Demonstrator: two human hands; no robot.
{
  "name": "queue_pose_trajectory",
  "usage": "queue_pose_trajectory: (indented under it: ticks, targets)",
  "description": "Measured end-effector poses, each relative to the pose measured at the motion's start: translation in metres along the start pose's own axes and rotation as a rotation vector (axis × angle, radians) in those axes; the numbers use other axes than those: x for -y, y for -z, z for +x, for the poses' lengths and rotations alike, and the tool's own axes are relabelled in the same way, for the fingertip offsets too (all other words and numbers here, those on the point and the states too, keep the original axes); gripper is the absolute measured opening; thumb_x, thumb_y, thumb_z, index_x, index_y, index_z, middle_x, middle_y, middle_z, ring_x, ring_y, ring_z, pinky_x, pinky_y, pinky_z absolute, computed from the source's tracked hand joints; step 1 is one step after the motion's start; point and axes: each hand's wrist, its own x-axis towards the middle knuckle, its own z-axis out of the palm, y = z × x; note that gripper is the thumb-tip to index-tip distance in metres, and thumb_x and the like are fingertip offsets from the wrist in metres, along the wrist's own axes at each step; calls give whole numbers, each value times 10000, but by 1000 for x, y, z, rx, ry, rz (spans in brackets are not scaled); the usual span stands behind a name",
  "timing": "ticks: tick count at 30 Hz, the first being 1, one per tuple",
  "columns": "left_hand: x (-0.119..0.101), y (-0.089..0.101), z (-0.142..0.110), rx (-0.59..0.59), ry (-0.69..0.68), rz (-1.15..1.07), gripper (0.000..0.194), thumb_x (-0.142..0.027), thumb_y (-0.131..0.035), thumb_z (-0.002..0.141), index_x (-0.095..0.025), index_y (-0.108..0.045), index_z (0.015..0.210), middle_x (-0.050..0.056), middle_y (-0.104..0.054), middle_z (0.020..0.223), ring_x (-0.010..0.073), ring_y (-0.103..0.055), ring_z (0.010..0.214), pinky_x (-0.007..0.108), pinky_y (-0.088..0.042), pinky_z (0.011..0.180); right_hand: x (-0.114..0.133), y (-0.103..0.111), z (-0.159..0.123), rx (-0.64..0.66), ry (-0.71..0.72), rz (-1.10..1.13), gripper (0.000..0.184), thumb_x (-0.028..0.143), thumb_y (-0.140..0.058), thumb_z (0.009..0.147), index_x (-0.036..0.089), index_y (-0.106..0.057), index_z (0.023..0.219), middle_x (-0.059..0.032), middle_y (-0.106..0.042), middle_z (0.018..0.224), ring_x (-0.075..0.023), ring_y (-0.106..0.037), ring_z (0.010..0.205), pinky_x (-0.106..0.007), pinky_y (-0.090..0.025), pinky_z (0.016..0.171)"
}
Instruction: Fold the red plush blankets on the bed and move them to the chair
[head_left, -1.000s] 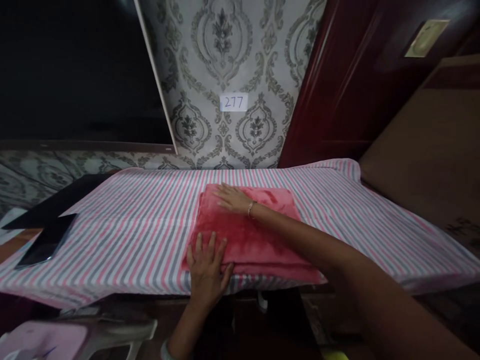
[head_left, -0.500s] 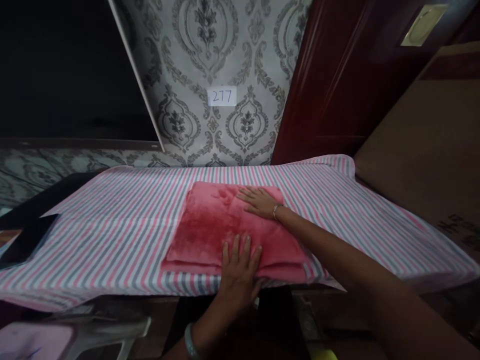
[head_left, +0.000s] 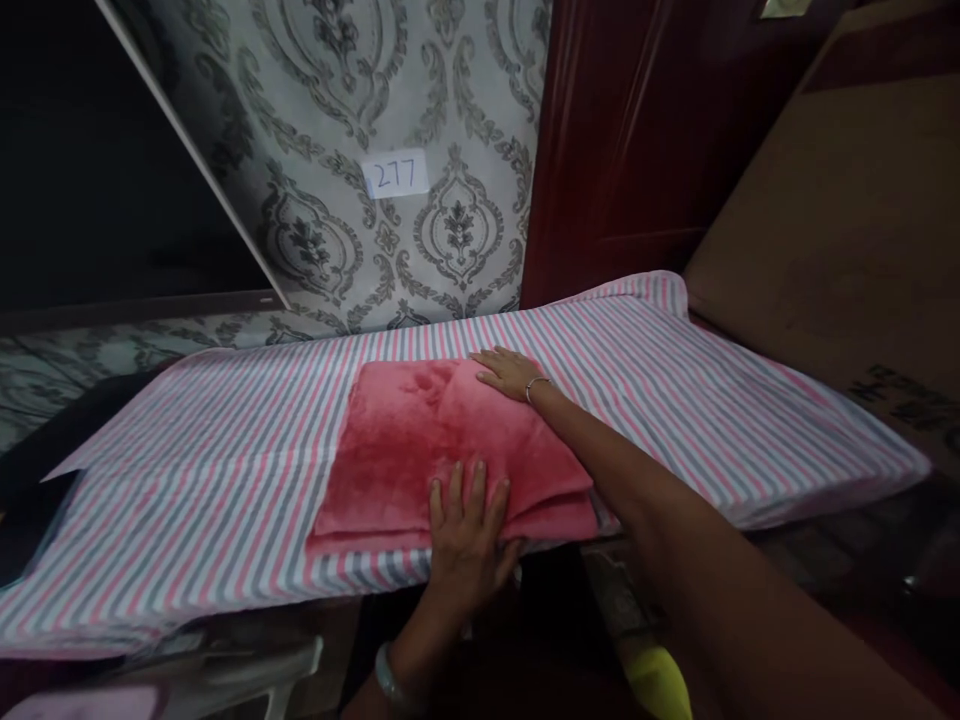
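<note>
A folded red fleece cloth (head_left: 405,440) lies on a table covered with a pink, grey and white striped sheet (head_left: 210,480). My left hand (head_left: 466,525) lies flat on the cloth's near edge, fingers spread. My right hand (head_left: 508,372) rests flat on the cloth's far right corner, fingers stretched out, with a thin bracelet at the wrist. Neither hand holds anything.
Patterned wallpaper with a paper label "277" (head_left: 395,174) is behind the table. A dark red door (head_left: 622,140) and a brown cardboard box (head_left: 840,210) stand at the right. A dark screen (head_left: 97,160) fills the upper left. A pale plastic stool (head_left: 225,670) is below.
My left hand slid right along the cloth's near edge, and my right hand slid right across the far side to the corner. The view has shifted and tilted.
</note>
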Motion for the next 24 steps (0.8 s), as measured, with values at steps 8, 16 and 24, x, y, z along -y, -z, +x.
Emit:
queue_pose_trajectory:
  ticks: [8,16,24]
  targets:
    - [-8,20,10,14,17,17,594,-389,-590,932,-191,-511,1486,161,-441,1592,381,-310,1504,619,-186,1209,1,24,-28,-101,21,104,626,516,-308,1063,209,-356,1606,-106,-291,1672,-304,-247,1547,-519,-227,1254]
    - [-50,-3,57,137,-162,-36,604,-499,-542,950,-142,-550,1438,206,-537,1489,367,-492,1373,558,-357,1139,28,16,-85,-17,312,114,515,471,-340,1077,275,-500,1525,-66,-349,1651,-269,-264,1543,-510,-212,1254]
    - [-58,-30,37,78,-215,57,668,-554,-521,955,-147,-497,1485,199,-489,1533,407,-388,1448,576,-204,1190,-3,5,-48,-15,148,-48,609,559,-339,1057,330,-303,1620,-47,-205,1702,-336,-195,1557,-577,-211,1224]
